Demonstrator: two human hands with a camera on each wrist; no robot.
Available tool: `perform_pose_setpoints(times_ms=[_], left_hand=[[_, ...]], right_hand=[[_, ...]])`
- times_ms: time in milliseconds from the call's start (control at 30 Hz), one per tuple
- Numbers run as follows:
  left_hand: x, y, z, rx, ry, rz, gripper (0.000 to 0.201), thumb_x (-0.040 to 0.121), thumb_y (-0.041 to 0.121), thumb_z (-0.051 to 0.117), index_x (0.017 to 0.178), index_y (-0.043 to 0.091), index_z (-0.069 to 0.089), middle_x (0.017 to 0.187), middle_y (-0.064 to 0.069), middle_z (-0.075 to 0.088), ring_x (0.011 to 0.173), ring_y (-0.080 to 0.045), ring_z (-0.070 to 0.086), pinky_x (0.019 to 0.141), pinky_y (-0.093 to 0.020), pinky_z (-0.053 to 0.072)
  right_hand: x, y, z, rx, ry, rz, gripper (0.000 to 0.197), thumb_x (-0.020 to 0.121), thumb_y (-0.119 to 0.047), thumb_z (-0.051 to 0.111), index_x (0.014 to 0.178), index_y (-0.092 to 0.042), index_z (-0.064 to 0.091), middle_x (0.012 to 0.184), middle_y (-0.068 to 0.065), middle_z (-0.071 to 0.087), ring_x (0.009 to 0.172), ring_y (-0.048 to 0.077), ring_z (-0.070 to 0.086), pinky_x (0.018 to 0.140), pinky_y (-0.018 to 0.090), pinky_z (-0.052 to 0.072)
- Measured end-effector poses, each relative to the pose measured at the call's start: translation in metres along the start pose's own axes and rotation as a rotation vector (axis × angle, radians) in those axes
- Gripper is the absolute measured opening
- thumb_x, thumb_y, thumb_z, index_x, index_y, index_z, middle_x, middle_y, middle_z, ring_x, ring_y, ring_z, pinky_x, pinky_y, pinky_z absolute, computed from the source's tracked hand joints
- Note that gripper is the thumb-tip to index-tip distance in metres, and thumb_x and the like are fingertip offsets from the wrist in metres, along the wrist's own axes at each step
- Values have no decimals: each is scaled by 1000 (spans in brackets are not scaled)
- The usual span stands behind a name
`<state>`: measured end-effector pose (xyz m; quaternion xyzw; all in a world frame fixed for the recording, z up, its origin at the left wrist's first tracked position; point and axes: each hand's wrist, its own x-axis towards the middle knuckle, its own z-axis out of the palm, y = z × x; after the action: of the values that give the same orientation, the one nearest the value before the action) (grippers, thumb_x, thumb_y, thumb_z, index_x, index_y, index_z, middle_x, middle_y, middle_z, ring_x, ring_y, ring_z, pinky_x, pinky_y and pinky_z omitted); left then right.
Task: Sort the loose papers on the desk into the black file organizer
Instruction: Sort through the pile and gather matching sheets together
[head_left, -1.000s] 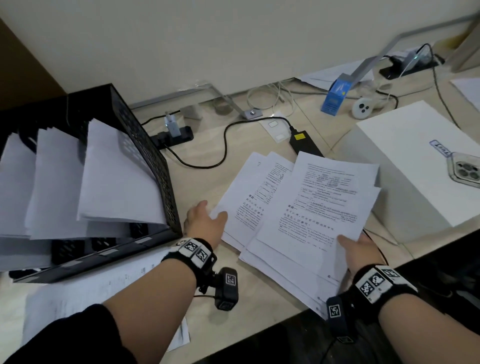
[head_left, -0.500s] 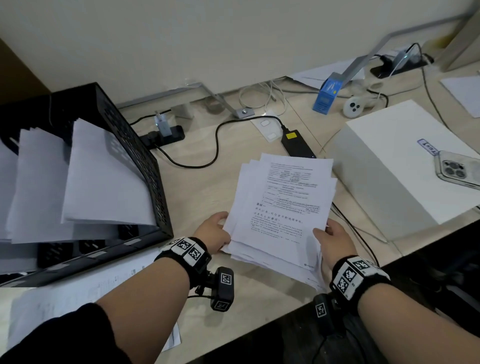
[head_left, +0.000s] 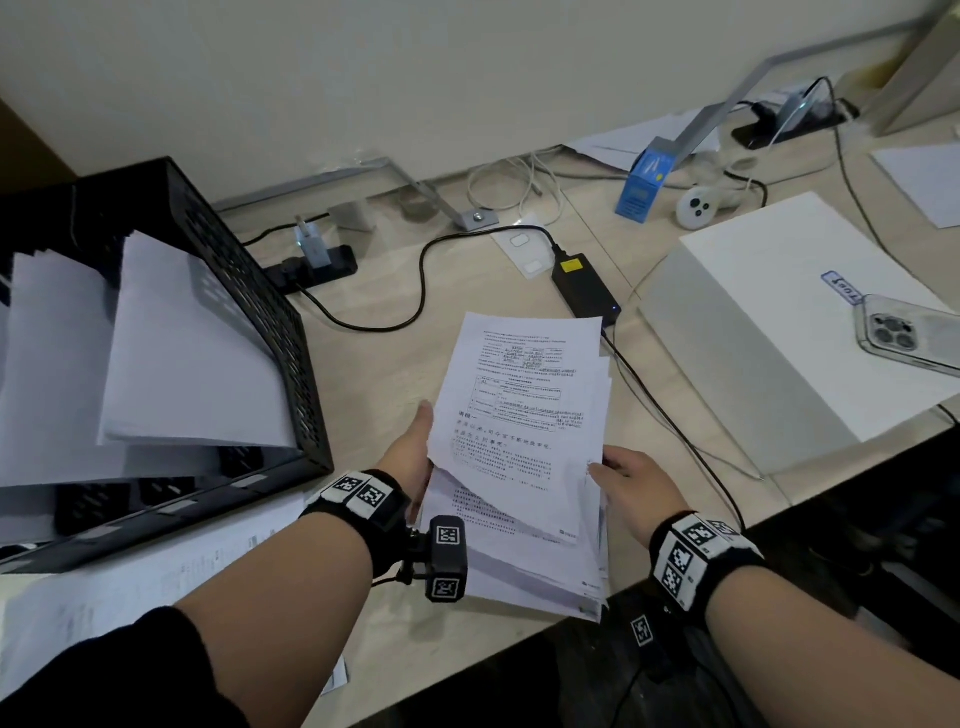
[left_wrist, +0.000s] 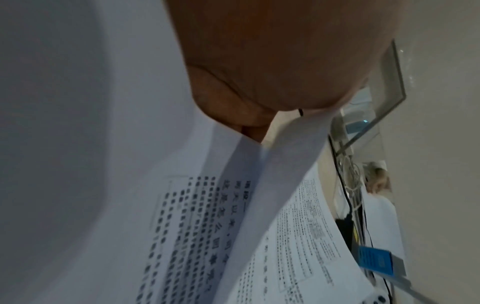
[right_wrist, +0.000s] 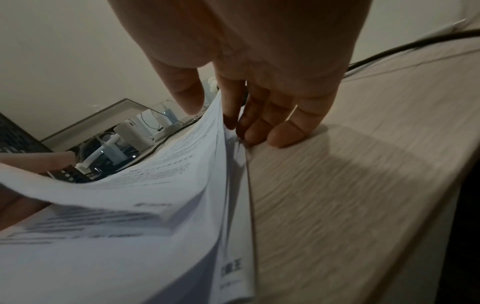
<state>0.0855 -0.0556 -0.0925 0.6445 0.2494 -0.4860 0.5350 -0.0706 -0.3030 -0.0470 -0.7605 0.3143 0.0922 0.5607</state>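
Note:
A stack of printed papers (head_left: 519, 441) lies on the desk in front of me, its top sheets bowed upward. My left hand (head_left: 415, 447) holds the stack's left edge, thumb along the side. My right hand (head_left: 608, 467) pinches the right edge. In the right wrist view the thumb lies over the top sheets (right_wrist: 155, 185) and the other fingers (right_wrist: 285, 131) sit at the edge against the desk. The left wrist view shows my palm (left_wrist: 272, 61) close over the printed sheets (left_wrist: 285, 236). The black file organizer (head_left: 260, 322) stands at left with white sheets (head_left: 197, 353) in its slots.
A white box (head_left: 779, 322) with a phone (head_left: 904, 332) on it stands at right. A black power adapter (head_left: 582, 286) and its cable lie just behind the stack. More printed paper (head_left: 156, 571) lies under my left forearm. The desk's front edge runs below my wrists.
The papers, fanned out wide a second ago, are now squeezed into one narrow stack. Both hands have moved toward each other, and the top sheets have bowed up.

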Motion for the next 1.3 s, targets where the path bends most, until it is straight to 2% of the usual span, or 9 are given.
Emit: perform_pose_setpoints(times_ms=[200, 333, 500, 667, 833, 933, 1033, 1133, 1300], left_hand=[[-34, -11, 6, 299, -38, 112, 45, 68, 13, 78, 111, 5, 71, 114, -17, 75, 105, -42, 71, 99, -58, 52], [-22, -32, -2, 169, -10, -61, 70, 59, 42, 92, 119, 14, 70, 127, -14, 68, 113, -46, 66, 101, -58, 49], [-51, -23, 11, 465, 181, 330, 30, 96, 24, 64, 123, 13, 69, 119, -7, 73, 103, -25, 69, 91, -31, 52], [-95, 14, 12, 913, 189, 580, 32, 102, 23, 51, 132, 18, 62, 125, -2, 68, 111, -22, 62, 92, -27, 44], [-139, 58, 2, 1245, 202, 740, 24, 100, 24, 45, 98, 35, 66, 99, 7, 69, 95, -19, 62, 81, -34, 51], [-154, 77, -4, 1402, 259, 805, 21, 96, 19, 49, 94, 27, 68, 92, 5, 69, 89, -22, 61, 76, -35, 51], [-166, 81, -14, 1411, 343, 841, 16, 96, 25, 53, 85, 21, 64, 86, 1, 67, 86, -24, 59, 72, -35, 48], [-170, 76, -32, 1233, 393, 803, 12, 90, 32, 64, 86, 22, 68, 85, 2, 67, 88, -22, 62, 75, -32, 48], [-158, 56, -63, 574, 301, 598, 12, 79, 13, 77, 90, 12, 73, 88, -5, 77, 81, -24, 72, 86, -42, 57]], right_hand=[[-2, 2, -2, 62, -40, 23, 31, 97, -18, 57, 119, -38, 67, 107, -11, 74, 104, 21, 69, 90, 33, 54], [-2, 9, -2, 130, -55, 91, 58, 98, -21, 61, 151, -26, 38, 129, -2, 63, 118, 16, 59, 92, 25, 43], [-2, 12, 1, 3, -30, 67, 59, 94, -23, 67, 149, -23, 43, 134, -1, 57, 110, 12, 57, 84, 24, 45], [-3, -4, -6, -226, 276, -154, 101, 80, -24, 80, 157, -34, 17, 164, 2, 18, 150, 21, 23, 122, 41, 24], [-9, -66, -20, -124, 367, -343, 118, 73, -25, 87, 157, -43, 5, 166, -4, 15, 152, 14, 18, 122, 36, 20], [-12, -89, -27, 171, 148, -320, 100, 76, -8, 84, 151, -45, 30, 130, -9, 61, 119, 9, 60, 92, 19, 50], [-19, -101, -32, -37, -34, -292, 24, 84, -5, 75, 105, -17, 72, 99, 2, 75, 93, 21, 70, 69, 18, 52], [-19, -91, -34, -12, -16, -281, 14, 87, -9, 73, 78, -19, 72, 77, 2, 71, 76, 21, 65, 66, 25, 48], [-7, -58, -38, 291, 134, -115, 9, 86, -6, 73, 90, -14, 77, 93, 10, 79, 93, 34, 73, 91, 49, 57]])
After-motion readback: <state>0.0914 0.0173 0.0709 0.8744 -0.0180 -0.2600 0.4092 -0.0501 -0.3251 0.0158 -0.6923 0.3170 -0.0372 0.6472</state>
